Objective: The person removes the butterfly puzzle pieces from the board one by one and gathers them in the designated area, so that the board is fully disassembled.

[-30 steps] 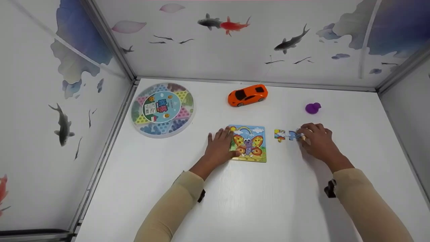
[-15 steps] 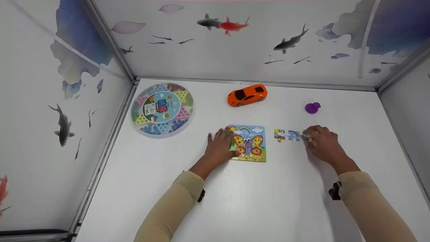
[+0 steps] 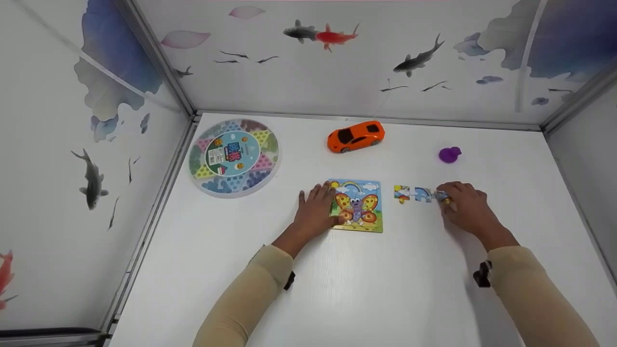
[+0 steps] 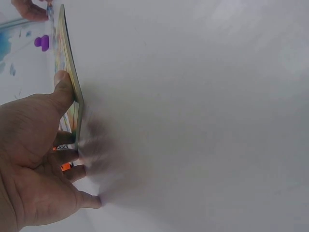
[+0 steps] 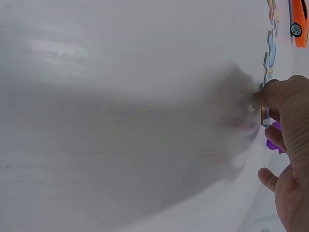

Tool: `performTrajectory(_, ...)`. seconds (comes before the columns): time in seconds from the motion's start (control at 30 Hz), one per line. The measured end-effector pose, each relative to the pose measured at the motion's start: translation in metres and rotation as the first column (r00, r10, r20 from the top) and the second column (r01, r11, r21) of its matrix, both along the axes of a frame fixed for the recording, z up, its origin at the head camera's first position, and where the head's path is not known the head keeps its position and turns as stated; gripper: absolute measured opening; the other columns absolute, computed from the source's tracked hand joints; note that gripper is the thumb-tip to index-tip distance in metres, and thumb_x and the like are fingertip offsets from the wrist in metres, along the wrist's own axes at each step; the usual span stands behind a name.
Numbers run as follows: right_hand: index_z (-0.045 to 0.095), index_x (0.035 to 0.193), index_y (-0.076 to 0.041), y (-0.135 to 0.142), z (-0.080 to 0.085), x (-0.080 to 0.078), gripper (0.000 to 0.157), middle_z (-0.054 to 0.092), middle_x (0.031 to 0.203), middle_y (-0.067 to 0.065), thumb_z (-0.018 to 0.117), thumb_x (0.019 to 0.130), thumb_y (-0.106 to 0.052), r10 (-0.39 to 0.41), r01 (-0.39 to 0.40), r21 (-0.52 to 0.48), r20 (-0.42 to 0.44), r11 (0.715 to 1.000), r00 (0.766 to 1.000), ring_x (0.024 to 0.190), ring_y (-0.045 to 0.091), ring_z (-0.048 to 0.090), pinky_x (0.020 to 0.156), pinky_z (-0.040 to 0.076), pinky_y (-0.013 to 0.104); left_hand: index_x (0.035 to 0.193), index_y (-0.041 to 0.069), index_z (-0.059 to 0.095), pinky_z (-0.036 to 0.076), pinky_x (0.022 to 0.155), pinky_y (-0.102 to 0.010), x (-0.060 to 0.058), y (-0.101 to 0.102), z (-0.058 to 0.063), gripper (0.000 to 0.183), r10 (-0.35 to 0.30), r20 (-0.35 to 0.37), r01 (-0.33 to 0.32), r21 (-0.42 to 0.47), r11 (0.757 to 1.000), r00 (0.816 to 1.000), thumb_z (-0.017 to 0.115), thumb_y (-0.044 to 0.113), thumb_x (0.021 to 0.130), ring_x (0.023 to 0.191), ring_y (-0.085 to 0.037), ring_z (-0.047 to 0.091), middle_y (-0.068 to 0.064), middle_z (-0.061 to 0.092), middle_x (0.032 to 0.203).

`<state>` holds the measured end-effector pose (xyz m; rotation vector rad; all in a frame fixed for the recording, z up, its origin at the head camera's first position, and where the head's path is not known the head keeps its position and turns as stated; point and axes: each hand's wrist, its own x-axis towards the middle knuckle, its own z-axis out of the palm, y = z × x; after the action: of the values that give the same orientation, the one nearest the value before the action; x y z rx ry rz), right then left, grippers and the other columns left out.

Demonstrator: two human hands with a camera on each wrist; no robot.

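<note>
the right hand point(image 3: 465, 207) is pinching the end piece point(image 3: 442, 196), with the middle piece point(image 3: 423, 194) lying just left of it and the far piece point(image 3: 402, 192) beyond, all running sideways; whether the first two are touching, i cannot tell. the left hand point(image 3: 313, 209), farther off, is resting unclenched along the left edge of the board point(image 3: 357, 205), thumb on top. the duck point(image 3: 449, 154) is sitting behind the pieces, the car point(image 3: 355, 137) farther back, neither blocking them.

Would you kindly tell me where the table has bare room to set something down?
Bare patches: between left sleeve and right sleeve, in front of the butterfly puzzle; and between round game box and left sleeve. Crowded: the row of left hand, butterfly puzzle, loose pieces and right hand.
</note>
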<state>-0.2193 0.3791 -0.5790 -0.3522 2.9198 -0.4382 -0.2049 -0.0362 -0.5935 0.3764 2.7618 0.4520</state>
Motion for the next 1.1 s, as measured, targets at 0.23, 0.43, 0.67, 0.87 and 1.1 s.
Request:
performTrajectory(0.23, 0.065, 0.142, 0.000, 0.0019, 0.0000, -0.0017, 0.040, 0.055, 0.158, 0.026, 0.067, 0.103, -0.006, 0.026, -0.026, 0.007, -0.004, 1.000, 1.000, 0.148, 0.054, 0.046, 0.114, 0.032, 0.087, 0.176, 0.015, 0.030, 0.018, 0.138, -0.067, 0.0001, 0.0003, -0.0006, 0.094, 0.000, -0.001, 0.000, -0.004, 1.000, 1.000, 0.069, 0.062, 0.104, 0.173, -0.029, 0.020, -0.004, 0.020, 0.187)
performTrajectory(0.43, 0.069, 0.136, 0.003, 0.0012, -0.0010, -0.0014, 0.034, 0.058, 0.158, 0.025, 0.068, 0.104, -0.007, 0.039, -0.039, 0.007, -0.006, 0.999, 0.999, 0.150, 0.054, 0.049, 0.114, 0.036, 0.085, 0.176, 0.016, 0.030, 0.018, 0.137, -0.068, -0.0006, -0.0003, -0.0018, 0.094, -0.004, 0.004, 0.004, -0.005, 1.000, 1.000, 0.069, 0.062, 0.104, 0.173, -0.029, 0.020, -0.003, 0.019, 0.187)
performTrajectory(0.67, 0.070, 0.137, 0.005, 0.0020, -0.0034, -0.0012, 0.034, 0.061, 0.157, 0.026, 0.069, 0.104, -0.007, 0.056, -0.056, 0.014, -0.029, 0.998, 0.998, 0.147, 0.055, 0.054, 0.115, 0.040, 0.082, 0.177, 0.016, 0.030, 0.019, 0.137, -0.068, -0.0013, -0.0016, -0.0039, 0.093, -0.013, 0.001, 0.013, -0.001, 1.000, 1.000, 0.068, 0.062, 0.105, 0.173, -0.030, 0.020, -0.004, 0.018, 0.187)
performTrajectory(0.87, 0.073, 0.131, 0.006, 0.0031, -0.0044, -0.0002, 0.031, 0.064, 0.153, 0.028, 0.071, 0.102, -0.004, 0.074, -0.075, -0.008, -0.077, 0.997, 0.994, 0.141, 0.054, 0.059, 0.114, 0.046, 0.077, 0.177, 0.016, 0.030, 0.019, 0.137, -0.068, -0.0005, -0.0018, -0.0014, 0.093, -0.012, 0.007, 0.012, 0.002, 1.000, 1.000, 0.068, 0.061, 0.105, 0.173, -0.030, 0.020, -0.004, 0.018, 0.187)
performTrajectory(1.1, 0.075, 0.123, 0.004, 0.0050, -0.0064, 0.0010, 0.023, 0.064, 0.150, 0.029, 0.070, 0.101, 0.000, 0.087, -0.094, -0.057, -0.113, 0.994, 0.990, 0.139, 0.055, 0.060, 0.114, 0.049, 0.073, 0.178, 0.018, 0.027, 0.018, 0.137, -0.067, -0.0014, -0.0019, -0.0015, 0.093, -0.017, 0.019, 0.018, -0.016, 1.000, 1.000, 0.066, 0.062, 0.106, 0.174, -0.028, 0.017, -0.002, 0.015, 0.188)
